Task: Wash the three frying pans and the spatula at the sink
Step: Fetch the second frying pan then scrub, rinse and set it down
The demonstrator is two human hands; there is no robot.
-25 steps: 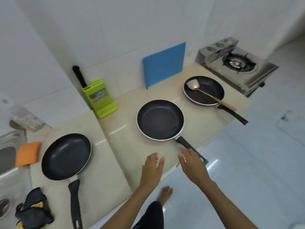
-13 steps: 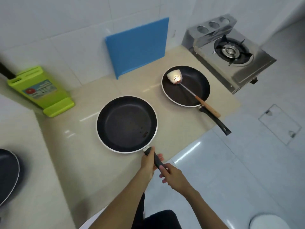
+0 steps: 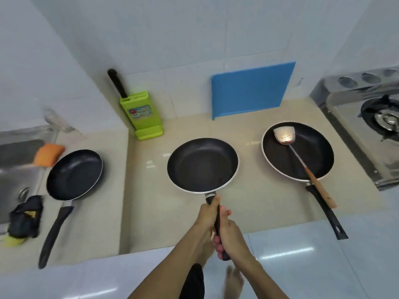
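- Far left, the steel sink [image 3: 15,169] is sunk into the counter [image 3: 151,201], with an orange sponge [image 3: 49,154] lying on its rim
- At the front corner of the sink there's a dark cloth [image 3: 24,216] in a heap, something yellow poking out underneath
- Just beside the sponge sits the left pan [image 3: 74,174], flat on the counter, its black handle running back towards me
- Behind it, against the tiles, a green knife block [image 3: 141,115] with one black-handled knife [image 3: 117,83] standing in it
- Dead centre, the middle pan [image 3: 203,165], and this is the one I've got; I can't tell whether it is off the counter or resting on it
- My left hand [image 3: 207,216] is wrapped round the handle right up by the pan, thumb on top
- My right hand [image 3: 231,236] is curled round the same handle lower down, just behind the left, fingers closed tight over the end
- Up against the wall, a blue cutting board [image 3: 251,89] leans upright
- Further right, well apart from mine, the right pan [image 3: 313,147] sits on the counter, handle jutting past the edge
- The spatula [image 3: 304,167] lies in it, metal blade in the bowl, wooden grip resting over the rim
- Far right, the steel gas stove [image 3: 354,117]
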